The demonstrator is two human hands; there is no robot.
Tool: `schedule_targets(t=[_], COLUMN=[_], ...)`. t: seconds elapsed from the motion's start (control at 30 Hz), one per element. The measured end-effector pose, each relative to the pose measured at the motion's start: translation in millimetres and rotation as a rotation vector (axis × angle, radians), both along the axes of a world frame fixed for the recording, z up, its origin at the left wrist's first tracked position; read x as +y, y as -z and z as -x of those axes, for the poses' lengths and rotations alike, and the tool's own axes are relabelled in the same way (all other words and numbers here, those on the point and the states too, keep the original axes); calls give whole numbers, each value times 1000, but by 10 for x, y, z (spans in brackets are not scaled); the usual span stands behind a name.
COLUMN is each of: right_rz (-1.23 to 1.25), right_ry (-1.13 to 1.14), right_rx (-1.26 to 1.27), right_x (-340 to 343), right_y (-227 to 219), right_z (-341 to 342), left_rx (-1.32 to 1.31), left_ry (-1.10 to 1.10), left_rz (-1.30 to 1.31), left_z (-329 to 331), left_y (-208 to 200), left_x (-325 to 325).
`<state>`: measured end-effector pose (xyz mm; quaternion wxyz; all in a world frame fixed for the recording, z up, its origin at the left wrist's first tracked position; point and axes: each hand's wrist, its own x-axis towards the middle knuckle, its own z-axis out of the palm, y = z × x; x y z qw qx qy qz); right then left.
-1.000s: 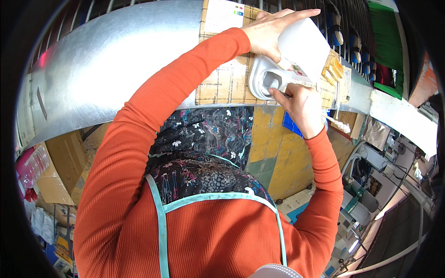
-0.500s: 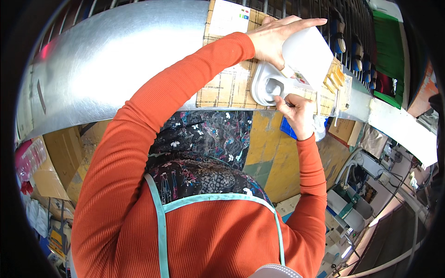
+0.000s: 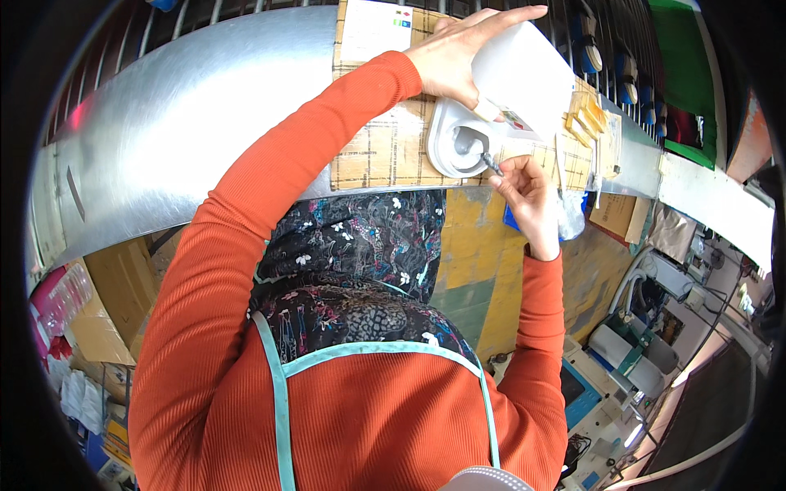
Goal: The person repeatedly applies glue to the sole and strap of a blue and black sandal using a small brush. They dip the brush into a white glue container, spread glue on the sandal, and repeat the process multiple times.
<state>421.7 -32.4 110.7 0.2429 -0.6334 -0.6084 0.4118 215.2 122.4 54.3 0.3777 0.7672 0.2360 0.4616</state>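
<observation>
1. Table (image 3: 205, 106) first, since it's the biggest: one shiny metal top, running across the upper part of the view.
2. Cardboard (image 3: 377, 155), looks like one brown sheet with dark lines across it, lying flat on the metal.
3. White plastic housing (image 3: 517, 82), just one, sitting on the cardboard near the person's edge of the table. Long axis goes on a slant, upper right to lower left: the bulky body is up and to the right, and the end with the roundish opening (image 3: 461, 144) points down-left.
4. Left hand (image 3: 450, 65): grip is grasping the housing, thumb on the near side, fingers stretched along the far upper edge.
5. Right hand (image 3: 530, 195): grip is a pinch, thumb and fingertips on the dark rod below, just beside the opening.
6. White paper (image 3: 377, 31), one piece with small coloured marks, on the cardboard's upper left.
7. Yellow pieces (image 3: 585, 120), bunched to the right of the housing. At least two, but they overlap too much for me to count.
8. Dark rod (image 3: 492, 164), one, small and slim. It slants upper left to lower right, upper end toward the opening. Can't tell if it touches the rim.
</observation>
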Motion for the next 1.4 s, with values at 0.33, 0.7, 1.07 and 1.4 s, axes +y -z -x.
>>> schedule_targets(t=[0.33,0.7,1.07,1.4], right_rz=[249,-544,-333,335], right_ry=[132,-206,-333,363], right_rx=[185,-918,-1272,236], right_x=[-33,-327,-386,-433], right_y=[114,-170,-303,-12], right_z=[4,396,904,443], left_rx=[73,67,-3,-49], left_ry=[11,25,-199,-145], left_rz=[71,165,-61,-2], left_z=[47,69,-97,-72], left_y=[-76,-20,217,186], left_x=[-16,-42,-183,-245])
